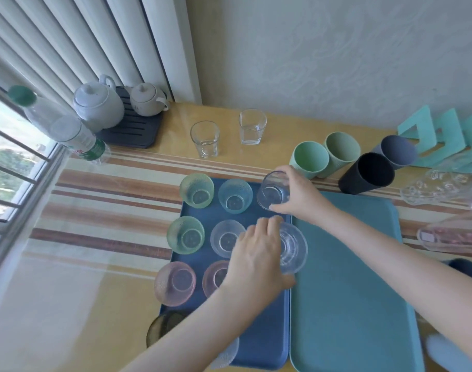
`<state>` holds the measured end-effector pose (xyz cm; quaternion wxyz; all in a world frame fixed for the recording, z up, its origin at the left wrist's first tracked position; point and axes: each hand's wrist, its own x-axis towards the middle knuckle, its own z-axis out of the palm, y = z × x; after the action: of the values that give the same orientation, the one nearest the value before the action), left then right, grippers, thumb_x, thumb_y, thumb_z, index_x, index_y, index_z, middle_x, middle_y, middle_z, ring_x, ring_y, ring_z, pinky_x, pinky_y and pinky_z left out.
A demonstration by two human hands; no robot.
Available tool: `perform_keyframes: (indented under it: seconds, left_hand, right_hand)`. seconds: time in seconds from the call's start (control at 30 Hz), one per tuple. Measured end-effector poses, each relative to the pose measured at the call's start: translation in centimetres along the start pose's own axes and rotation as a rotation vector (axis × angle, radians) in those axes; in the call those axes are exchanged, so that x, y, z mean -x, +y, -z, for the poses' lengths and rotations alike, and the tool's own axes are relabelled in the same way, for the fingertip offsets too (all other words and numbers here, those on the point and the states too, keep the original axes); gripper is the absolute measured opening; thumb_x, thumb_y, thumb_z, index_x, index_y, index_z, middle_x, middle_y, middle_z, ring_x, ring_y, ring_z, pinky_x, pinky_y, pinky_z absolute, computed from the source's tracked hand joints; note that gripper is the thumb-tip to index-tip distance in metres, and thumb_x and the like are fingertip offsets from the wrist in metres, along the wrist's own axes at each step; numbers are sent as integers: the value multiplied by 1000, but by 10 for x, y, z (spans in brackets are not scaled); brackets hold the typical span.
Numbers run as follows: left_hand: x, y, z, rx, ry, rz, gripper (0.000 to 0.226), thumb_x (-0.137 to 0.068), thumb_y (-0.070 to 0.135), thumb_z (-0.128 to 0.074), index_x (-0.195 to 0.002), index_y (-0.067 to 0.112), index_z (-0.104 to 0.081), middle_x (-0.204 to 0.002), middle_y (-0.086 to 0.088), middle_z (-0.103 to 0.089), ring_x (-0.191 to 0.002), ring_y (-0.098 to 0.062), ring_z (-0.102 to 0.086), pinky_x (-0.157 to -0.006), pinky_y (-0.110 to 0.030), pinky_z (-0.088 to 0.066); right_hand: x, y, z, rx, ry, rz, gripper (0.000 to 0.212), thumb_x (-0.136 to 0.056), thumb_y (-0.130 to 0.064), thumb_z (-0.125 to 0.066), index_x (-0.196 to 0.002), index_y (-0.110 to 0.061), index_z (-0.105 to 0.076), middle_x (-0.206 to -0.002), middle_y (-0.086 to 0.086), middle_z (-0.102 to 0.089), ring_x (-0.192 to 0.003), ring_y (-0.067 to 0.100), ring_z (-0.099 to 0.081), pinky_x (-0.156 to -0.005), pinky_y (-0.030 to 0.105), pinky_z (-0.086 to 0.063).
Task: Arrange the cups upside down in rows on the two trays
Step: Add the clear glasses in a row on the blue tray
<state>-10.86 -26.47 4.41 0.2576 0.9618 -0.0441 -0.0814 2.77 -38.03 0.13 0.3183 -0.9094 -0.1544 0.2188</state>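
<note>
On the dark blue tray [264, 342] several glass cups stand upside down in rows: green [196, 190], blue [235, 196], green [185, 234], clear [225, 238], pink [175, 283] and pink [214, 277]. My right hand [292, 196] grips a clear bluish glass [272, 190] at the tray's far right corner. My left hand [256, 257] holds a clear ribbed cup [292, 247], upside down, at the tray's right edge. The teal tray [350, 291] lies empty to the right. Two clear glasses [205, 138], [251, 126] stand upright behind.
Plastic cups stand at the back right: two green [308, 158], [341, 153], one black [366, 174], one grey-blue [397, 151]. Two teapots [98, 103], [148, 99] sit on a dark tray at the back left, bottles [76, 136] by the window. Glass dishes [441, 187] lie far right.
</note>
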Motion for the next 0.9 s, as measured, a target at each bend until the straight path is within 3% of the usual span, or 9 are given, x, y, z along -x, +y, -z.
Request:
perform_keyframes:
  seconds: [0.1, 0.2, 0.27, 0.37, 0.5, 0.57, 0.7, 0.8, 0.9]
  left_hand:
    - [-1, 3, -27, -39, -1, 4, 91, -24, 36, -81, -106, 14, -49, -84, 3, -62, -67, -16, -63, -60, -20, -50]
    - [-5, 2, -43, -51, -23, 19, 95, -21, 32, -84, -106, 14, -45, -84, 2, -62, -67, -17, -61, -60, -20, -50]
    - [-8, -1, -50, -31, -53, 44, 97, -23, 28, -85, -108, 13, -40, -86, -1, -62, -69, -19, -62, -61, -23, -51]
    - [-14, -6, -54, -23, -119, 57, 92, -40, 18, -84, -116, 15, -31, -103, -8, -56, -83, -26, -61, -70, -31, -52]
    - [-20, -10, -52, -47, -168, 65, 83, -69, 15, -72, -137, 9, -25, -128, -9, -38, -110, -27, -46, -90, -32, -41]
    - [-22, -11, -53, -51, -171, 79, 85, -72, 18, -69, -140, 10, -20, -130, -7, -35, -113, -25, -43, -91, -31, -40]
    - [-24, -15, -57, -69, -156, 77, 93, -73, 21, -69, -144, 7, -11, -131, -8, -36, -119, -25, -38, -98, -29, -36]
    - [-24, -18, -59, -48, -117, 74, 94, -72, 20, -69, -143, 1, -12, -135, -12, -36, -126, -27, -33, -105, -29, -31]
    - [-21, -18, -55, -4, -71, 14, 99, -66, 21, -76, -143, -2, -17, -141, -16, -33, -132, -31, -28, -111, -33, -25]
  right_hand:
    - [-3, 4, -4, 2, -25, -6, 80, -65, -20, -81, -130, -15, -35, -136, 4, -43, -121, 18, -44, -99, 30, -37]
    - [-5, 10, -8, -21, -42, -19, 81, -64, -19, -81, -130, -15, -34, -137, 5, -42, -122, 19, -45, -101, 34, -38]
    - [-4, 12, -10, -28, -45, -23, 82, -65, -17, -81, -131, -14, -33, -138, 5, -42, -122, 18, -43, -98, 29, -37]
    - [-3, 13, -13, -40, -48, -26, 83, -66, -15, -81, -132, -13, -32, -138, 5, -41, -118, 10, -41, -93, 21, -32]
    - [-7, 14, -16, -29, -54, -29, 86, -65, -20, -82, -133, -16, -31, -139, 4, -41, -123, 17, -42, -99, 32, -38]
    - [-8, 14, -17, -24, -62, -39, 87, -64, -22, -82, -134, -17, -30, -141, 4, -38, -124, 20, -42, -101, 38, -39]
    - [-3, 13, -14, -67, -84, -43, 93, -69, -21, -80, -141, -18, -22, -147, 7, -28, -131, 22, -37, -107, 37, -34]
    - [17, 12, -6, -168, -20, -35, 80, -79, -18, -70, -143, -20, -22, -148, 2, -28, -132, 15, -35, -108, 34, -34]
    - [59, 16, -4, -291, 151, -54, 62, -83, 2, -56, -137, -19, -34, -142, 0, -39, -124, 8, -41, -100, 25, -38]
